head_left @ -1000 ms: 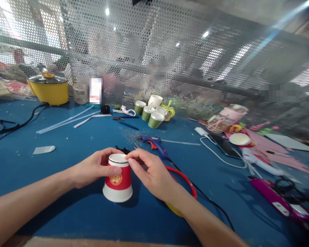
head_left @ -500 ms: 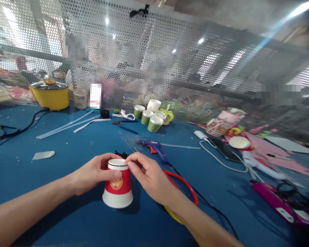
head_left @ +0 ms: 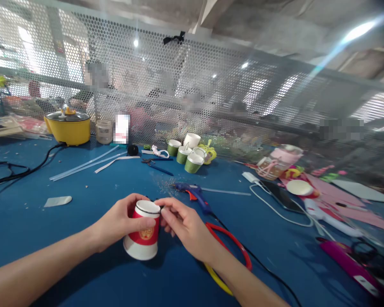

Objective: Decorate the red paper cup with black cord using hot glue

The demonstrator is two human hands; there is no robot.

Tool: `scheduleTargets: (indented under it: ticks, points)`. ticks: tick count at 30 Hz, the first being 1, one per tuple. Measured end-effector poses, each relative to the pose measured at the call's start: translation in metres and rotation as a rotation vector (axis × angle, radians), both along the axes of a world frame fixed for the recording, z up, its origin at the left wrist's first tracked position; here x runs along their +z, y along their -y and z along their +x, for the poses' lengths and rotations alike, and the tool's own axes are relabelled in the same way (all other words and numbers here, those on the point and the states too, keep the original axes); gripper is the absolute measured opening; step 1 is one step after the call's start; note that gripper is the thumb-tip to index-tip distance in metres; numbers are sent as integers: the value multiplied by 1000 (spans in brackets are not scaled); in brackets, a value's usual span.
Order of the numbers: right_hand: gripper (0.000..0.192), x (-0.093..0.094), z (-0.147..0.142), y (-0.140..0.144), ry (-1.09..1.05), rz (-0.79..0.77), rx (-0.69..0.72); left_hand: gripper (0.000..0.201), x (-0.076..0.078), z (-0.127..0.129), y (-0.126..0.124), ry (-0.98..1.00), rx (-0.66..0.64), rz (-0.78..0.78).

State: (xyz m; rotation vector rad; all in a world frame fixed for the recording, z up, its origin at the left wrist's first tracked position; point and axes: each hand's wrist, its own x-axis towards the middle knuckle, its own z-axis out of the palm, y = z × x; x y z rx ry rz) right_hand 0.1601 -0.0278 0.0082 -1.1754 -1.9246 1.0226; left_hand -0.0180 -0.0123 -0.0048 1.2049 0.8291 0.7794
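Observation:
A paper cup, white with a red band and a gold emblem, stands upside down with its narrow end on top. Thin black cord runs round the cup just under that end. My left hand is wrapped about the cup from the left, thumb across the red band. At the cup's upper right, my right hand has thumb and forefinger pinched together on the cord. Its other fingers are curled behind the cup's right side, partly hidden. A bit of the dark cord shows behind the cup.
Beyond my right hand lies a blue glue gun. Red and yellow rings sit beside my right forearm. Farther back are small green cups, pliers and a yellow pot. A purple power strip lies at right.
The cup's top now tilts slightly toward the right. My right fingers have shifted a little along the cord at the right side. The camera view has tipped upward.

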Motion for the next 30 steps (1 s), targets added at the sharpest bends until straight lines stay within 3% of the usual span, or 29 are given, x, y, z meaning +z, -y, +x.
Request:
scheduleTargets:
  ticks: [5, 10, 14, 17, 25, 30]
  points:
    - [28, -2, 5, -5, 58, 36, -183, 52, 11, -4, 1, -323, 177, 334]
    - [19, 0, 12, -10, 141, 169, -268, 54, 16, -6, 3, -522, 265, 482]
    - [12, 3, 6, -2, 135, 416, -109, 53, 13, -5, 3, -430, 195, 395]
    - [13, 5, 1, 4, 151, 511, -22, 49, 10, -4, 3, -347, 118, 298]
    - [8, 7, 2, 3, 247, 537, 79, 44, -5, -2, -1, -353, -9, 224]
    - [7, 7, 5, 1, 274, 517, 110, 50, -11, -2, -2, -299, -27, 256]
